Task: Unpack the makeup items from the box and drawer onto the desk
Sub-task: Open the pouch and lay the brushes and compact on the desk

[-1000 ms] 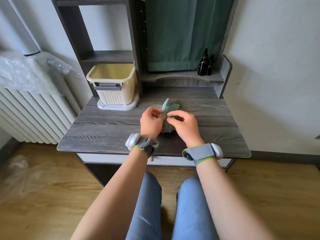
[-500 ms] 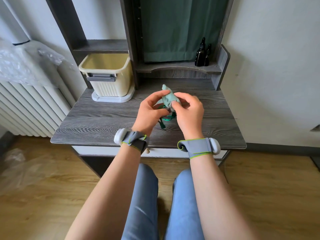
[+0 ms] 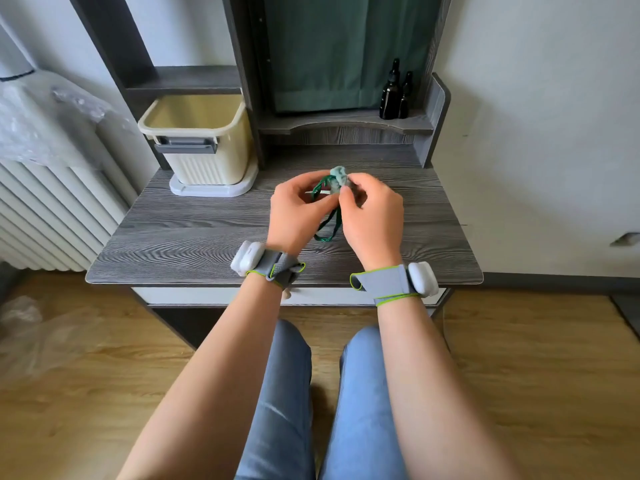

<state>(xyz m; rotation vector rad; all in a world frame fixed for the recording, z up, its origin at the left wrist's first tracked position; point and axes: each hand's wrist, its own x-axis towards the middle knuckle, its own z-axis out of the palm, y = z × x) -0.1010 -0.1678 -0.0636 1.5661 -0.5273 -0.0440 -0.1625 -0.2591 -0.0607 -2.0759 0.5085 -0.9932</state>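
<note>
A small pale-green cloth pouch (image 3: 338, 174) with a dark green drawstring (image 3: 327, 230) is held above the middle of the grey wood desk (image 3: 194, 233). My left hand (image 3: 298, 216) pinches it from the left and my right hand (image 3: 372, 216) pinches it from the right, fingers meeting at its gathered top. The drawstring loops hang down between my palms. A cream plastic box (image 3: 199, 140) stands open on its lid at the desk's back left; its inside looks bare. The white drawer front (image 3: 207, 295) under the desk is shut.
Two dark dropper bottles (image 3: 394, 91) stand on the low shelf at the back right, in front of a green curtain (image 3: 346, 50). A white radiator (image 3: 45, 209) is at the left, with plastic wrap over it. My knees sit below the desk edge.
Both hands lifted the pouch off the desk and bunched it smaller; the drawstring loops now hang free between my hands. The view has shifted closer to the desk.
</note>
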